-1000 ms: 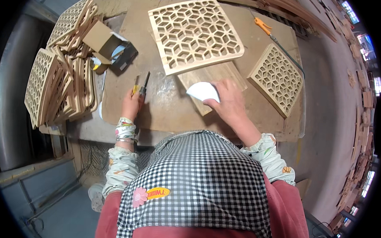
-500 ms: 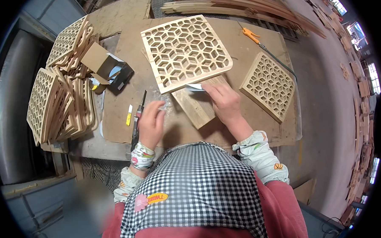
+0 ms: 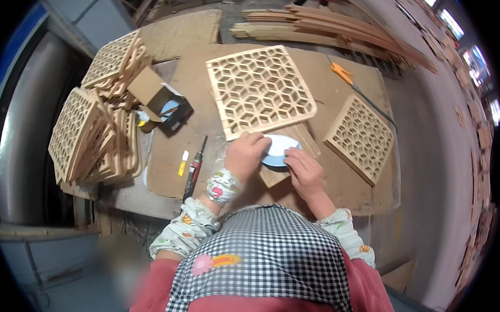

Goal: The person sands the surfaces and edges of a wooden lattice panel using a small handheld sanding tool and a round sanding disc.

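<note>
Pinching a thin round white-and-blue disc over a pale wooden block, left hand and right hand each with a narrow grip, steadier from both sides I'd guess.

Blocked straight ahead by the large, square, pale wooden lattice panel, overlapping a flat brown wooden block and just beyond the left grip. Closed off between left grip and right grip by the thin, round white-and-blue disc pinched in both. Passable to the right, over bare brown table, as far as the smaller, thick wooden lattice piece; hemmed in behind that by the orange-handled blow gun and its dark hose. Passable at left, up the strip between large panel and open brown-and-black cardboard box; narrowed lower down by the slim black-and-red tool and yellow-and-white utility knife. Barred farther left by the leaning stack of wooden lattice panels.
</note>
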`<state>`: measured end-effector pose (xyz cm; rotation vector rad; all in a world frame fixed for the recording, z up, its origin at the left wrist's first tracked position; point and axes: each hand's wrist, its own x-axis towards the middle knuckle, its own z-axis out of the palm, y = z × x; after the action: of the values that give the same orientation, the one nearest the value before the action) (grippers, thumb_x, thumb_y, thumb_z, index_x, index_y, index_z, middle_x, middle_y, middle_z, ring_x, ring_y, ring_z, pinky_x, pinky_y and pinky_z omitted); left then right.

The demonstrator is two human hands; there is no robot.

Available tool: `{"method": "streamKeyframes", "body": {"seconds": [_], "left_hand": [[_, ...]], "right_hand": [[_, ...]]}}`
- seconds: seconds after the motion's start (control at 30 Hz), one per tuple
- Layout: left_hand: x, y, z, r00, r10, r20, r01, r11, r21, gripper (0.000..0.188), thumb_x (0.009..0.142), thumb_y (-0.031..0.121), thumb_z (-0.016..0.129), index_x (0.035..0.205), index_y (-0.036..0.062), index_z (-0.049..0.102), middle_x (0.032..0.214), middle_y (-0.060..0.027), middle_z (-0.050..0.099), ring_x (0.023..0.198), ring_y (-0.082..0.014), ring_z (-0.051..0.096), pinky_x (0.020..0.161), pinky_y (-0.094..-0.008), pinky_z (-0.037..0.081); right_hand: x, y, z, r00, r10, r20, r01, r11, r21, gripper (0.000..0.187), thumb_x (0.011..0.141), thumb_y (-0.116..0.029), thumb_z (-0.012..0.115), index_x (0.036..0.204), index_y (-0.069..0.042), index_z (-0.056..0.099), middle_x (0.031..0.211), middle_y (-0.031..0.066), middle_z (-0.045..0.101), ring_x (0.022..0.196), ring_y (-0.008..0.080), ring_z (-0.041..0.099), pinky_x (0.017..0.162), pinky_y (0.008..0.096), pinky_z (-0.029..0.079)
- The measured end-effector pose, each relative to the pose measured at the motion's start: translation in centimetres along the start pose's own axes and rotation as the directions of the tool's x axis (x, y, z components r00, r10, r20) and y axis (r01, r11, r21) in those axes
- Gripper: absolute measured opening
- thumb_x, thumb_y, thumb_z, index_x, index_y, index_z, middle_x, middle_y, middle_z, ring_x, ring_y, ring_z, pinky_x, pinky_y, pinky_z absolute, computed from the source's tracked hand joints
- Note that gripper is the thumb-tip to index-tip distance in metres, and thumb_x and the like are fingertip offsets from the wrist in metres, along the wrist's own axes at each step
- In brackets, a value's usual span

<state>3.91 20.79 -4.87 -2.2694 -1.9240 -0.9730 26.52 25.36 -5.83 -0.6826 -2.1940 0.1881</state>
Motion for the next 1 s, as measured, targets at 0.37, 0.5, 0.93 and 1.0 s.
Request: {"method": "streamKeyframes", "body": {"seconds": [0.37,0.5,0.93,1.0], "left_hand": [[-3.1,-1.8,-1.7,0.997,0.081,0.010,-0.080,0.992,-0.094,0.036,0.085,0.017,0.080,0.119,0.0110,0.069,0.121,-0.0062,0.067,0.106,-0.0294,0.063,0.092,-0.0426,0.053],[-4.3,-1.6,-4.0,0.994,0.064,0.087,-0.056,0.994,-0.093,0.050,0.083,0.016,0.081,0.131,0.0126,0.067,0.130,-0.0067,0.064,0.115,-0.0315,0.062,0.099,-0.0449,0.050],[-8.5,-5.2,-4.7,0.966,-0.256,-0.043,0.208,0.861,-0.464,0.015,0.098,0.003,0.063,0.108,0.0042,0.074,0.106,-0.0131,0.074,0.102,-0.0354,0.070,0.090,-0.0430,0.055],[-9.6,-5.0,-5.1,0.951,-0.310,0.007,0.266,0.805,-0.530,0.014,0.101,0.002,0.062,0.109,0.0007,0.073,0.101,-0.0156,0.074,0.092,-0.0328,0.073,0.082,-0.0378,0.057]], "right_hand": [[-1.0,-1.8,-0.8,0.998,0.043,0.039,-0.045,0.996,0.071,0.026,0.079,0.010,0.072,0.101,-0.004,0.072,0.110,0.0141,0.077,0.108,0.0361,0.075,0.094,0.0458,0.061],[-1.8,-2.2,-1.8,0.986,0.167,0.009,-0.168,0.983,0.081,0.039,0.074,0.013,0.065,0.108,-0.004,0.074,0.109,0.0163,0.077,0.103,0.0382,0.075,0.090,0.0456,0.062],[0.1,-6.2,-2.3,0.935,0.350,-0.046,-0.308,0.873,0.378,0.023,0.099,0.011,0.050,0.112,-0.003,0.064,0.105,0.0185,0.075,0.094,0.0311,0.076,0.084,0.0389,0.063],[0.1,-6.9,-1.5,0.908,0.420,-0.011,-0.361,0.793,0.491,0.024,0.102,0.010,0.045,0.114,-0.002,0.062,0.109,0.0184,0.074,0.093,0.0274,0.075,0.084,0.0369,0.064]]}}
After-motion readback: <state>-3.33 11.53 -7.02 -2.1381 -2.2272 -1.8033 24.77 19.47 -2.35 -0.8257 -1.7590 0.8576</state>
